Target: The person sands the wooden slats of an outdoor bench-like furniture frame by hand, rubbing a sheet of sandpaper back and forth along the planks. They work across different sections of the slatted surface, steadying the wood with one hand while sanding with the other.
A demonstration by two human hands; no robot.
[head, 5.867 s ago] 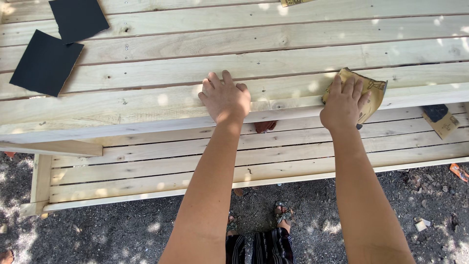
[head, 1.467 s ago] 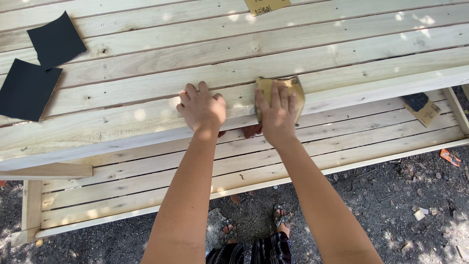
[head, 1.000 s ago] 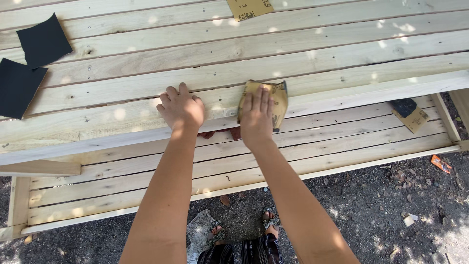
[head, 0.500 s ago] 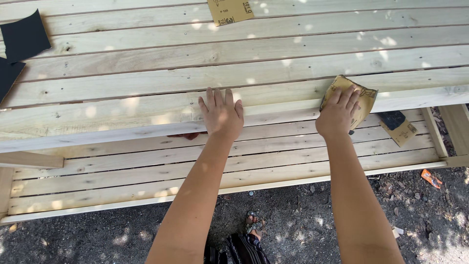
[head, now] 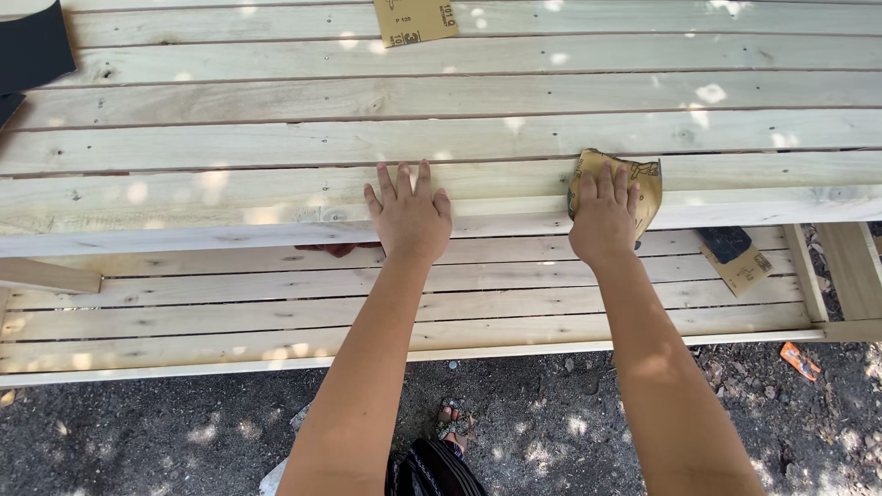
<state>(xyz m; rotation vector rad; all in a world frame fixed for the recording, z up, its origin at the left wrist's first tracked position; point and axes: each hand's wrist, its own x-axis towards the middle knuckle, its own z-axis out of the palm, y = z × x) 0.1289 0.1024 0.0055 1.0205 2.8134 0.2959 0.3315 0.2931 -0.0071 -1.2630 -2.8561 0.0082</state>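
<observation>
The left hand [head: 410, 218] lies flat near the centre of the frame, fingers spread a little and holding nothing, palm pressed on the front plank of the slatted wooden table top [head: 276, 138]. To its right, the right hand [head: 604, 216] presses a tan sandpaper sheet [head: 643, 184] onto the same plank at its front edge, fingers extended on top of the sheet. Another tan sheet [head: 415, 20] rests at the top centre, dark sheets [head: 33, 48] at the upper left, and a small sanding block [head: 735, 257] on the lower bench [head: 184, 312] at the right.
</observation>
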